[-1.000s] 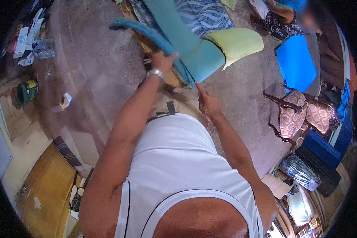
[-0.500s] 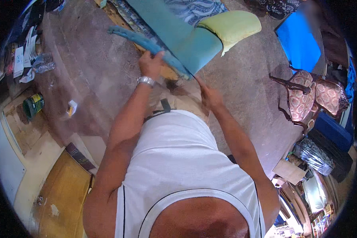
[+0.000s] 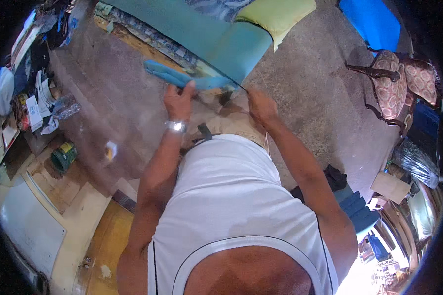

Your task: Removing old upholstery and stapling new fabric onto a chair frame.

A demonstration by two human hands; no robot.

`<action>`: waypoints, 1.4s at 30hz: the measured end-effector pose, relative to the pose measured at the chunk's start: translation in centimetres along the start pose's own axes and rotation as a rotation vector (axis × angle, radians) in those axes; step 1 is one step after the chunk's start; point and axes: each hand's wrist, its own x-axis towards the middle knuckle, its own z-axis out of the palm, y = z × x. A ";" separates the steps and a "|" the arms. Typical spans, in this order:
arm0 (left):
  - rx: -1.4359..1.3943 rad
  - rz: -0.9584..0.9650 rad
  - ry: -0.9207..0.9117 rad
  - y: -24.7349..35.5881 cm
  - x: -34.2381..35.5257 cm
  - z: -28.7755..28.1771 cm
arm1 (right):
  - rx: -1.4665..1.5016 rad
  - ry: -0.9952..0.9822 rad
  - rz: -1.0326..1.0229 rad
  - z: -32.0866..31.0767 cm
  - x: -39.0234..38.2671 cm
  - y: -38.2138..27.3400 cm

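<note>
A large blue-green foam sheet (image 3: 202, 34) lies in front of me over a patterned, layered pad (image 3: 152, 37) on a wooden board (image 3: 128, 42). My left hand (image 3: 178, 102) is closed on a narrow foam strip (image 3: 170, 74), thumb on top, and holds it away from the sheet's near edge. Where strip and sheet meet at the near corner, my right hand (image 3: 262, 105) grips a thin, dark blade-like tool (image 3: 239, 87). Its handle is hidden in the fist. A yellow foam piece (image 3: 280, 18) rests against the sheet's far right side.
An upholstered chair (image 3: 389, 81) lies tipped over at the right, below a bright blue panel (image 3: 371, 22). At the left are a green container (image 3: 64, 156), a plastic bottle (image 3: 66, 107) and a white board (image 3: 34, 216). A cardboard piece (image 3: 390, 186) is at the lower right.
My left hand has come nearer to me with the strip, widening the gap to the sheet. My right hand stays by the near corner. The whole view has shifted.
</note>
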 end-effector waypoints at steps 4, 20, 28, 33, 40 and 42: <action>-0.089 -0.254 0.113 -3.4 1.2 2.2 | 0.002 -0.008 0.025 0.5 -2.3 1.3; 0.128 -0.511 0.190 -4.0 5.9 8.5 | 0.116 0.031 0.125 -0.8 -4.2 1.1; 0.450 -0.283 0.157 -1.1 5.9 8.1 | 0.152 0.202 0.017 -0.8 -2.7 1.3; 0.474 -0.271 0.134 -2.5 5.8 7.8 | 0.101 0.054 0.029 -2.2 -1.2 -1.0; 0.314 -0.414 0.090 -4.4 6.0 7.7 | -0.011 0.106 -0.093 -1.5 2.4 -2.9; 0.373 -0.367 0.056 -4.0 5.9 7.7 | -0.059 0.064 -0.047 -1.2 3.3 -3.5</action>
